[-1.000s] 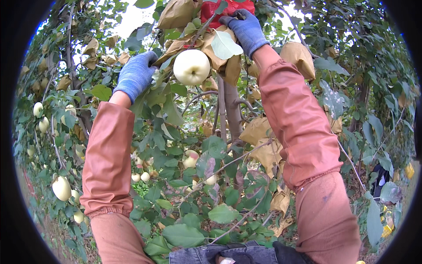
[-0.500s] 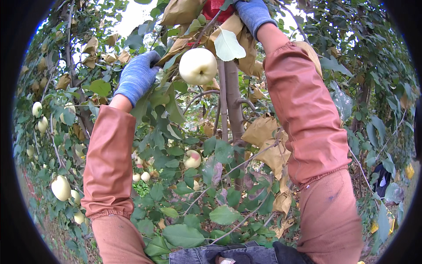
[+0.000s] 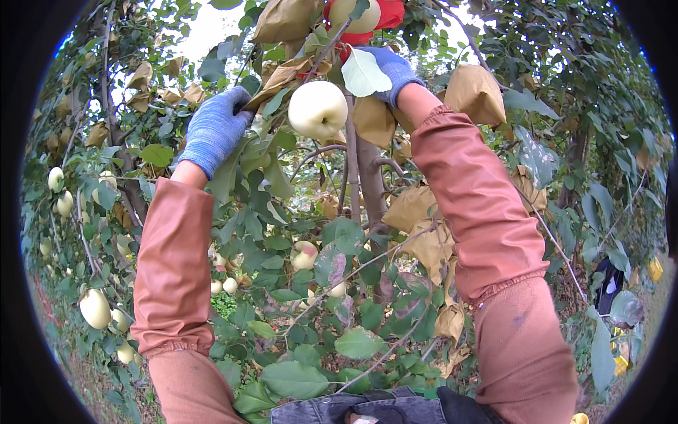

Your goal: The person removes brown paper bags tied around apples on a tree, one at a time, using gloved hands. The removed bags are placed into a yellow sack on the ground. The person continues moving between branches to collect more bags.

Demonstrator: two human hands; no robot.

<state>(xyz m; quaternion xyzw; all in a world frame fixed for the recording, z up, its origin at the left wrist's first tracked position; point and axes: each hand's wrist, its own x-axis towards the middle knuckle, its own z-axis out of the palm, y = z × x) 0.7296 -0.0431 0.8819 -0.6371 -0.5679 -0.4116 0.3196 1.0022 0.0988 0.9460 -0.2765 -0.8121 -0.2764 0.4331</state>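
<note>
2 hands (image 3: 214,129) (image 3: 393,76) — left curled on paper (image 3: 281,76), right part-hidden.

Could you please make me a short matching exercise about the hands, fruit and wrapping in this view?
Column one
1. Left hand
2. Right hand
3. Central pale apple
4. Red wrapping

Column two
A. Showing beside and below the topmost apple
B. Partly hidden behind a pale green leaf
C. Furthest left of the four
D. Hanging uncovered, between the two hands in the picture

Right pairs: 1-C, 2-B, 3-D, 4-A
</note>
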